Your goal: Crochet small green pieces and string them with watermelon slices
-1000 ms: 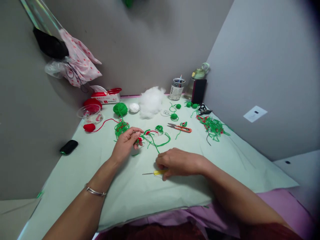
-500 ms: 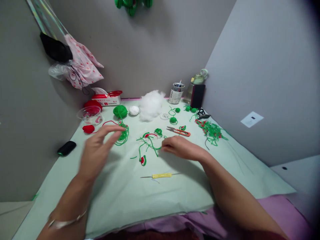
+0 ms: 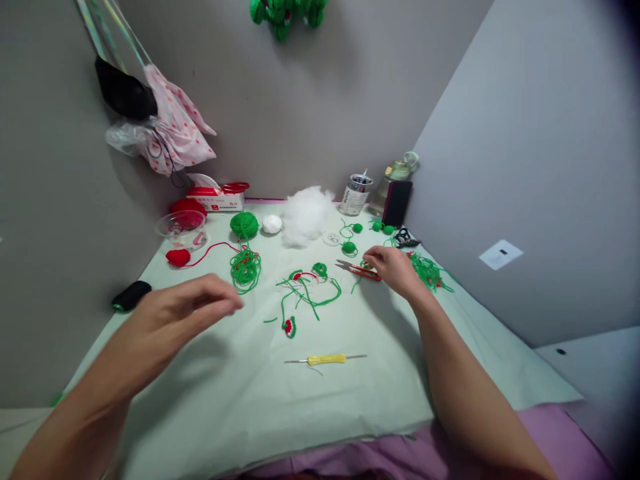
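My right hand (image 3: 393, 268) reaches over the handle end of the orange thread snips (image 3: 356, 268). Its fingers pinch at a small green-and-red crocheted piece (image 3: 365, 265), partly hidden by the fingertips, and a green yarn tail hangs toward me. My left hand (image 3: 200, 307) hovers over the left side of the cloth, thumb and fingertips drawn together, with nothing visible in them. Between the hands lie a crocheted watermelon slice (image 3: 290, 327), another slice (image 3: 297, 275) among loose green yarn ends, and a green crocheted curl (image 3: 320, 269). A yellow-handled crochet hook (image 3: 326, 359) rests nearer me.
A green yarn ball (image 3: 245, 225), tangled green yarn (image 3: 245, 269), white stuffing (image 3: 306, 217) and a clear bowl (image 3: 183, 232) stand farther back. Right of my hand is a yarn-scrap heap (image 3: 429, 272). A phone (image 3: 397, 203) leans against a bottle (image 3: 381, 193).
My right hand has moved right, from the loose yarn ends to the piece beside the snips. My left hand has dropped lower, its fingers closing together. The view has shifted slightly.
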A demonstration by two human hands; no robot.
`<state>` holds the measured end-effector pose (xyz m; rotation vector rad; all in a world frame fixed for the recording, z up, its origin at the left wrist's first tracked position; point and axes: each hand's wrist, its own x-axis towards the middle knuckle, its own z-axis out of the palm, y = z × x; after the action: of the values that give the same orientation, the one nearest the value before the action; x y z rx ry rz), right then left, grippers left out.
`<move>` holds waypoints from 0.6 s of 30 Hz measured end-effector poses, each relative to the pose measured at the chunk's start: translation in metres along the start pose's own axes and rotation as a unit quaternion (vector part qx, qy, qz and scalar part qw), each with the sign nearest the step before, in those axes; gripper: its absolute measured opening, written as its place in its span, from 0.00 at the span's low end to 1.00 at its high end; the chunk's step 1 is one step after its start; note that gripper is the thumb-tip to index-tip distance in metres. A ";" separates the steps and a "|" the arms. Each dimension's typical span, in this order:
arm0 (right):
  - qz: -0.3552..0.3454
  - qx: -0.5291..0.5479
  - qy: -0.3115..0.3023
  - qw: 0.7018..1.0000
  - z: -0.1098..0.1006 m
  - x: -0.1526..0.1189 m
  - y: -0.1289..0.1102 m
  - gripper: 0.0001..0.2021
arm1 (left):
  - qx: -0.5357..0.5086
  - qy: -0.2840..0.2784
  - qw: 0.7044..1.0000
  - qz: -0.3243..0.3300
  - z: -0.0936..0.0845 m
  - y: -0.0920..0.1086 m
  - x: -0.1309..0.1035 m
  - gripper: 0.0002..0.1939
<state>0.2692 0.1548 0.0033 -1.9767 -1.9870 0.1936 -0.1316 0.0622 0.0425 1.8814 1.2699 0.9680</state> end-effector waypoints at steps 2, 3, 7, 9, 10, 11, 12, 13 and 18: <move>0.001 -0.008 0.002 1.000 0.005 0.001 0.001 0.12 | 0.028 -0.028 0.999 0.004 0.019 0.010 0.034 0.09; 0.001 -0.015 0.001 1.000 0.007 0.002 0.001 0.12 | 0.039 -0.028 0.999 0.017 0.030 0.009 0.049 0.09; 0.022 -0.052 -0.003 0.998 0.008 0.000 0.007 0.12 | 0.083 -0.043 0.995 0.042 0.076 -0.018 0.096 0.07; 0.042 -0.065 0.003 0.997 0.004 0.000 0.011 0.14 | 0.073 -0.034 0.996 0.038 0.092 -0.033 0.110 0.07; 0.052 -0.068 0.009 0.996 0.002 0.000 0.013 0.14 | 0.072 -0.030 0.996 0.036 0.098 -0.038 0.115 0.06; 0.060 -0.068 0.014 0.996 0.001 0.001 0.015 0.15 | 0.070 -0.027 0.997 0.034 0.102 -0.041 0.118 0.06; 0.065 -0.066 0.020 0.996 -0.001 0.002 0.016 0.14 | 0.069 -0.026 0.997 0.033 0.106 -0.043 0.121 0.06; 0.065 -0.061 0.025 0.996 -0.001 0.002 0.016 0.14 | 0.067 -0.027 0.997 0.032 0.108 -0.044 0.122 0.05; 0.022 -0.015 0.031 0.999 0.003 0.002 0.005 0.13 | 0.056 -0.032 0.998 0.025 0.111 -0.045 0.123 0.05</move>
<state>0.2729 0.1572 -0.0006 -2.0212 -1.9208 0.1116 -0.0260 0.1795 -0.0256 2.0229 1.2689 0.8703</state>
